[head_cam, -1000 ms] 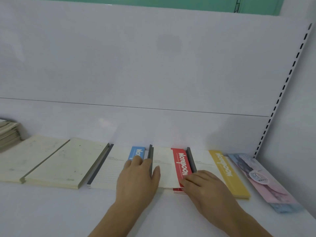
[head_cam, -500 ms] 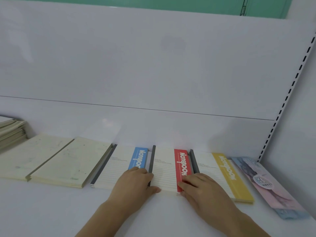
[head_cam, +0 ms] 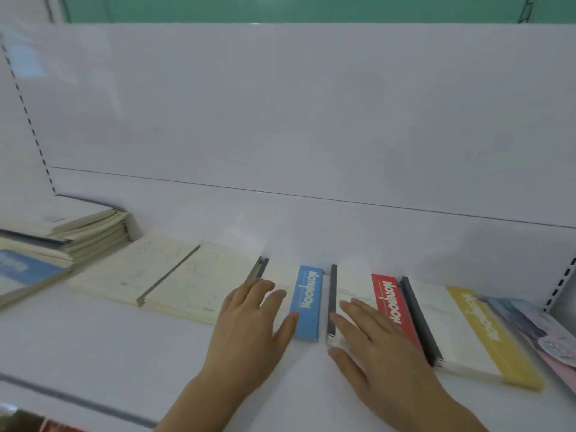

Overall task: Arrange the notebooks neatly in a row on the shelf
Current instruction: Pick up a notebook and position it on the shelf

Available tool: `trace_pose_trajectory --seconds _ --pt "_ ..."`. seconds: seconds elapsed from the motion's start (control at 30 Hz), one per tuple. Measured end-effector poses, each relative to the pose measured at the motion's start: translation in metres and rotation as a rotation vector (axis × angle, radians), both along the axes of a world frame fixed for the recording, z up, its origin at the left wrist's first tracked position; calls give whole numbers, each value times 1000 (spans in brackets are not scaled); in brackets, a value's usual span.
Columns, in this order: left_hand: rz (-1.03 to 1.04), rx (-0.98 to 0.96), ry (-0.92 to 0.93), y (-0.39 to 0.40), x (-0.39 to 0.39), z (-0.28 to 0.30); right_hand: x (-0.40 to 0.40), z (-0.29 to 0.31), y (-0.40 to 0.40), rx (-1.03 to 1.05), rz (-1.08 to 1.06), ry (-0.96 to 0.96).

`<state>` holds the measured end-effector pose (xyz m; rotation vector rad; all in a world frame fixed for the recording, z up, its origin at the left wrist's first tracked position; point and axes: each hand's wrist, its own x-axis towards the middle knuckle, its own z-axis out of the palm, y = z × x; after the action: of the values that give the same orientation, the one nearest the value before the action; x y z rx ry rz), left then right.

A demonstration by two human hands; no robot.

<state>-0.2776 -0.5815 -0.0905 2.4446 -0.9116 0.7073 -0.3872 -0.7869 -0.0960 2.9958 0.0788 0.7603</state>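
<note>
Flat on the white shelf lie several notebooks in a row. My left hand rests flat on the blue-banded notebook, fingers spread, thumb beside the blue band. My right hand lies flat on the red-banded notebook, thumb at its front edge. To the right sits a yellow-banded notebook. Two cream notebooks lie to the left, edges touching.
A loose stack of notebooks sits at the far left, with a blue-covered one in front. A pastel notebook lies at the far right by the slotted upright. The white back panel rises behind the row.
The view has swung left and closer, showing the left stack. Both hands slid left: the left hand off the gap onto the blue notebook, the right hand onto the red one's white page.
</note>
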Motion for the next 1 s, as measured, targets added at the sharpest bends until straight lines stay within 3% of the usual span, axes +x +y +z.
trace_pose_trajectory --seconds 0.23,0.47,0.6,0.8,1.0 --pt "112 -93 -45 136 12 9 41 15 137 9 18 79" --pt "269 -76 1 309 39 10 99 18 307 102 163 122" --pt "391 -86 34 385 59 6 136 27 390 215 271 269" --pt "508 -106 103 451 109 -5 209 31 471 228 348 288" --pt "501 -36 245 478 157 -3 280 14 507 134 368 277"
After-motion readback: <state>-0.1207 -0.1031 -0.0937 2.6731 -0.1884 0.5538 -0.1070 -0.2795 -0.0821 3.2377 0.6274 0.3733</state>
